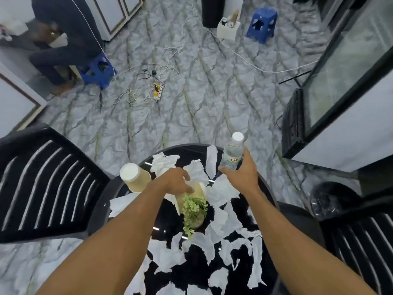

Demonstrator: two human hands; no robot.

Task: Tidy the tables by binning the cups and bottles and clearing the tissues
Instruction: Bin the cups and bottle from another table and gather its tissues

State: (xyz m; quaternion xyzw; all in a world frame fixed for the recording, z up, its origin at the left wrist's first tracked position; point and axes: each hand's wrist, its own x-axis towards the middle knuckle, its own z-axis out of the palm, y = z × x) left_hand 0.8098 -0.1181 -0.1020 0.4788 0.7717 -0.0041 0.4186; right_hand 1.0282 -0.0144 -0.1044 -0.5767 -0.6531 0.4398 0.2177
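Right hand [238,175] gripped the clear bottle [231,154] upright above the far right edge of the surface [170,220], white cap on top, its label just a small orange-and-green mark too blurred to read. Left hand [176,182] reached down at mid-surface, fingers curled around a beige cup [200,189] among scattered tissues [221,222], just beyond a little plant [194,209]. Another paper cup [134,175] sat upturned at the far left edge.

A small green potted plant [194,211] stands near the centre of the round black surface [168,226]. A black slatted chair [42,184] stands off its left edge. A second chair [361,241] stands off its right edge. On the floor beyond the far edge lie tangled cables and what appears to be a power strip [158,93].
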